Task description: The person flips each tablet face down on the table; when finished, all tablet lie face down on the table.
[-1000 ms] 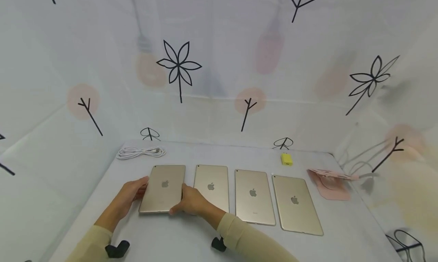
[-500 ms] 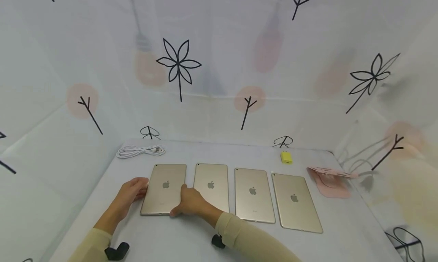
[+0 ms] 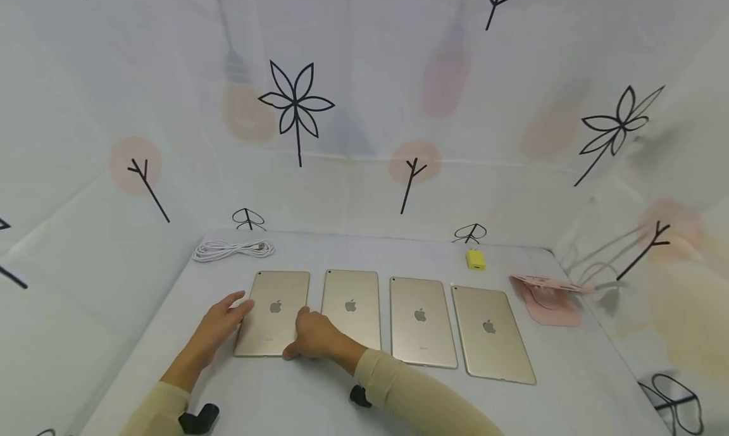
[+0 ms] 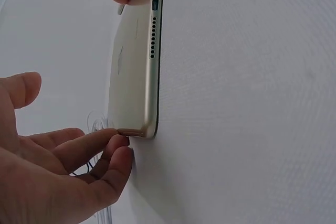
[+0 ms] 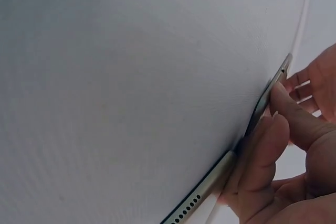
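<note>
Four gold tablets would be one row; the leftmost tablet point(image 3: 270, 325) lies back-up on the white table, between both hands. At its left edge is my left hand point(image 3: 216, 328); in the left wrist view its fingertips point(image 4: 123, 153) touch the tablet's corner edge while the thumb point(image 4: 26, 88) stands away. My right hand point(image 3: 316, 336) holds the tablet's lower right corner, thumb along the bottom edge and fingers at the right side. In the right wrist view the right hand's thumb point(image 5: 289, 108) meets the tablet's edge point(image 5: 261, 106).
To the right lie a second tablet point(image 3: 350, 287), partly behind my right hand, a third tablet point(image 3: 423, 331) and another tablet point(image 3: 494, 350). A coiled white cable point(image 3: 232, 250) sits back left, a yellow charger plug point(image 3: 475, 259) back right, near a pink folding stand point(image 3: 554, 309).
The leftmost tablet has come down flat onto the table and shifted slightly. My left hand's fingers have loosened and spread at its left edge; the right hand has stayed at its corner.
</note>
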Motion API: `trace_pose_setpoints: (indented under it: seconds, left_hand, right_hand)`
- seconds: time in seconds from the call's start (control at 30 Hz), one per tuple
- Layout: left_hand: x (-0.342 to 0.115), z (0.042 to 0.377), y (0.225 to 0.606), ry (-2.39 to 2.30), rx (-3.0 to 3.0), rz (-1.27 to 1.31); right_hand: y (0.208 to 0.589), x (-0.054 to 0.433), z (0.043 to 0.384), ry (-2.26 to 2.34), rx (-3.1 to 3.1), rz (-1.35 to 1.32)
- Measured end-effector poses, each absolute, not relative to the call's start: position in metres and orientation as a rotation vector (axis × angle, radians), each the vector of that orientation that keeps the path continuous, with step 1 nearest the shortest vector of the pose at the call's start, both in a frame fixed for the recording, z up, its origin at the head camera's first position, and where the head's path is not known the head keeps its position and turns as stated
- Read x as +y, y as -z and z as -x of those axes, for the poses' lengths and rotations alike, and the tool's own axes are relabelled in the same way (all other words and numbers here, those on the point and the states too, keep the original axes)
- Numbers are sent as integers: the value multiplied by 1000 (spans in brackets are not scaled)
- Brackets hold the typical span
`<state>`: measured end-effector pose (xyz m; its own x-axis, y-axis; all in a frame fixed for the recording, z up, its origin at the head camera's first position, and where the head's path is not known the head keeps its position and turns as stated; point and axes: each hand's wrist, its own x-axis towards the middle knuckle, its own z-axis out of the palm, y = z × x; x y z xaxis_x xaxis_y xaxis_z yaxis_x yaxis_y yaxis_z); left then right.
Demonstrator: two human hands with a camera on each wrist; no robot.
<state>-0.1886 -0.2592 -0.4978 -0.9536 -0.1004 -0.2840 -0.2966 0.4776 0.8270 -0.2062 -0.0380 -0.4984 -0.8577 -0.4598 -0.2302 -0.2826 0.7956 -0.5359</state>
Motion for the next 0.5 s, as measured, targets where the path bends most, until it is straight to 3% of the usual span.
trace_pose_setpoints:
  seconds: [0.3,0.5]
  left_hand:
    - [-259,187,495,-1350,2578,249]
    - [-275,190,488,-1467,2530,359]
  right_hand:
    - [497,-35,204,783,2589,534]
    - [489,-6,213,1140,2412,441]
